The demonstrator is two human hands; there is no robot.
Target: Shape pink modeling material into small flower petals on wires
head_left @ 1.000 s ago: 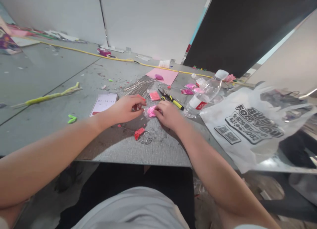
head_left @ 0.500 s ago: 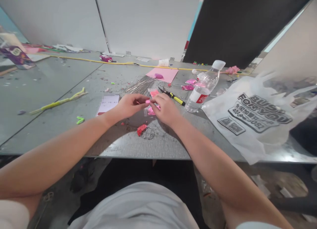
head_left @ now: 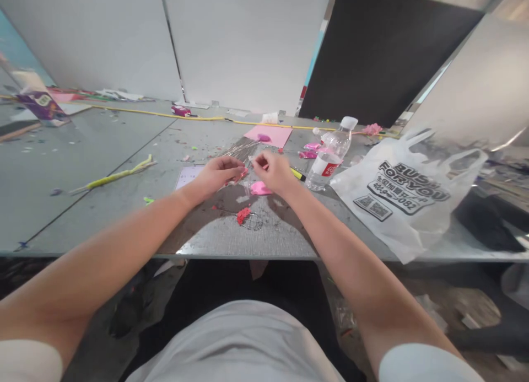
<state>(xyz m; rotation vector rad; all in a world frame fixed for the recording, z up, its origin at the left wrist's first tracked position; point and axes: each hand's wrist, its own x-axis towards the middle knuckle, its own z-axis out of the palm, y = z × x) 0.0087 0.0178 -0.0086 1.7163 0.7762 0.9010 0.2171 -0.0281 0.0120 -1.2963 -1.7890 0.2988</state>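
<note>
My left hand (head_left: 218, 173) rests on the grey table (head_left: 124, 205) with its fingers curled around a small red piece (head_left: 243, 174) at the fingertips. My right hand (head_left: 273, 171) is raised a little above the table, fingers pinched together on something too small to name. A small clear bag of pink bits (head_left: 259, 188) lies just under and between the hands. A red piece on a coil of thin wire (head_left: 246, 216) lies nearer to me. Behind the hands is a bundle of thin metal wires (head_left: 239, 148).
A phone (head_left: 188, 176) lies left of my left hand. A plastic bottle (head_left: 330, 157), yellow-handled cutters (head_left: 296, 174), pink packets (head_left: 311, 149) and pink paper (head_left: 270, 135) sit behind. A white printed plastic bag (head_left: 407, 194) covers the right side. A green-yellow stem (head_left: 111, 176) lies at left.
My right hand has lifted off the pink bag and drawn up into a pinch. The pink bag now lies uncovered on the table. The camera has tilted, so everything sits farther away.
</note>
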